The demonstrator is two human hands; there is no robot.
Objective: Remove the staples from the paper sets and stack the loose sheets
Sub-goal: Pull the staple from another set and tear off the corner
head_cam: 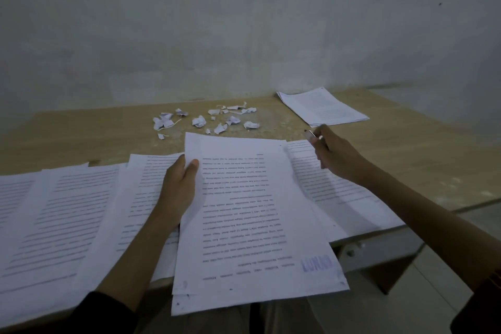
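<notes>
My left hand (180, 187) grips the left edge of a paper set (252, 214), thumb on top, and holds it tilted above the desk's near edge; its printed text faces away from me. My right hand (334, 156) hovers past the set's far right corner and pinches a small metal tool (311, 134), likely a staple remover. A stack of sheets (322, 107) lies at the far right by the wall. More printed paper sets (62, 214) are spread along the desk's near edge, and another (333, 184) lies under my right arm.
Several torn, crumpled paper scraps (208, 120) are scattered across the middle back of the wooden desk (420, 160). A grey wall (244, 22) rises directly behind it. The desk's right edge drops off to a tiled floor (433, 290).
</notes>
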